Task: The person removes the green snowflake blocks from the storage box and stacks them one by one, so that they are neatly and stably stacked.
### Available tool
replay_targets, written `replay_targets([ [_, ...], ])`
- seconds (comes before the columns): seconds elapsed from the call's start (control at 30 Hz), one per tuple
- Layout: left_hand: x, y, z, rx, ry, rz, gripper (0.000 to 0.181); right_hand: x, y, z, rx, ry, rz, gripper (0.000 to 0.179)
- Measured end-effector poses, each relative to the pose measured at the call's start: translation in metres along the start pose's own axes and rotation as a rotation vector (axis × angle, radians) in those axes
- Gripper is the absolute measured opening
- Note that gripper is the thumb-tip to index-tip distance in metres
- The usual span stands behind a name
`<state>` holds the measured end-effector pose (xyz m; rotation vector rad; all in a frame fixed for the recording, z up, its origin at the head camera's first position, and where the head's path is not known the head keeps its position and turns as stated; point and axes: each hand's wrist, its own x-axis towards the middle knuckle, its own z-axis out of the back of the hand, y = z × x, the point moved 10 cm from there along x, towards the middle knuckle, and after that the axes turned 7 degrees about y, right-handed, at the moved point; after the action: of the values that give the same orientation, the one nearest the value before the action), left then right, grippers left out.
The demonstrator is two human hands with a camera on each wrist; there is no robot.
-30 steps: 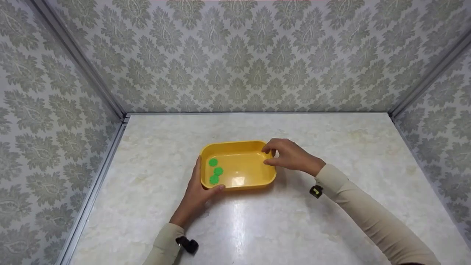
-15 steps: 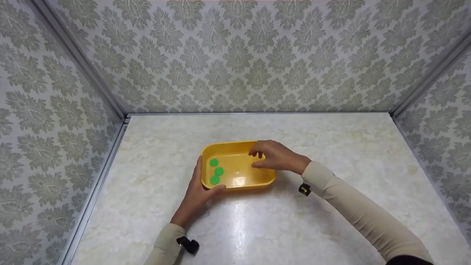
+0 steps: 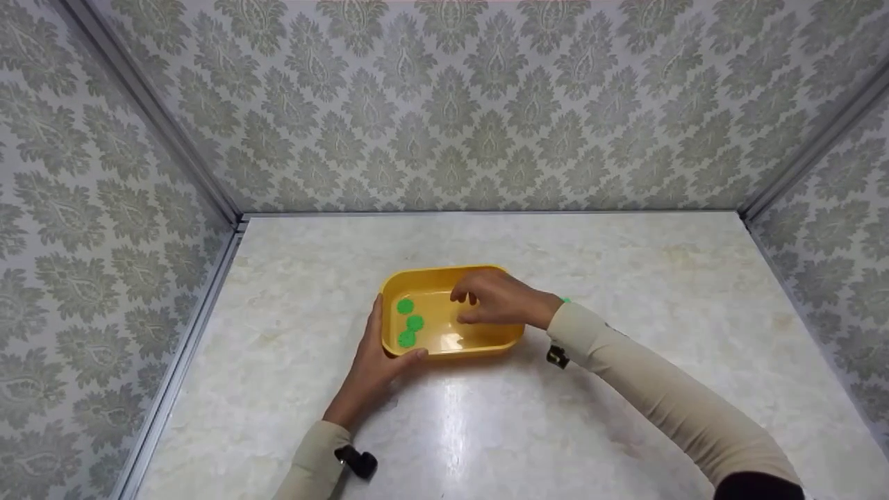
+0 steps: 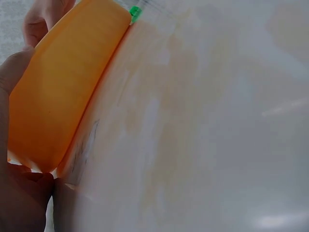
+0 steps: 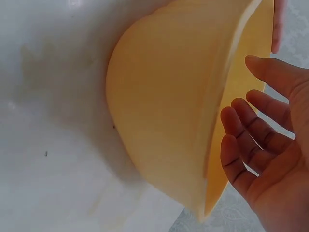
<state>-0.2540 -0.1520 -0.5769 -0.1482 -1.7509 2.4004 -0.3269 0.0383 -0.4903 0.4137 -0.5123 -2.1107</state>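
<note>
A shallow yellow plastic basin [image 3: 430,279] stands mid-table in the head view, and its outer wall [image 5: 164,87] fills much of the right wrist view. Three green scalloped discs [image 3: 414,323] lie on its floor near the left end. My left hand [image 3: 371,354] grips that end, thumb over the front rim and fingers along the side. Over the basin's right half hovers my right hand [image 3: 496,298], fingers relaxed and slightly bent. The right wrist view shows nothing in its palm.
Just outside the basin's right end a small green object [image 3: 566,300] peeks out behind the right wrist; its kind is hidden. The pale marbled tabletop [image 3: 312,264] is bounded by patterned walls [image 3: 451,104] at the back and sides.
My right hand has moved left from the basin's right rim to above its inside. A green object now shows behind the right wrist. The left hand, basin and discs have hardly moved.
</note>
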Motion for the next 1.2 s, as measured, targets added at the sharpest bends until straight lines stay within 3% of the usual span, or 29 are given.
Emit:
replay_targets([
  [0.13, 0.001, 0.001, 0.000, -0.007, 0.004, -0.001, 0.130, 0.007, 0.001, -0.004, -0.025, 0.005, -0.011, 0.036],
  [0.47, 0.000, 0.002, -0.001, -0.008, 0.004, 0.009, 0.130, 0.021, 0.003, -0.013, 0.062, 0.060, -0.011, 0.036],
  [1.2, -0.002, 0.002, -0.001, -0.005, 0.002, 0.033, 0.128, 0.048, 0.024, -0.039, 0.035, 0.136, 0.050, 0.030],
])
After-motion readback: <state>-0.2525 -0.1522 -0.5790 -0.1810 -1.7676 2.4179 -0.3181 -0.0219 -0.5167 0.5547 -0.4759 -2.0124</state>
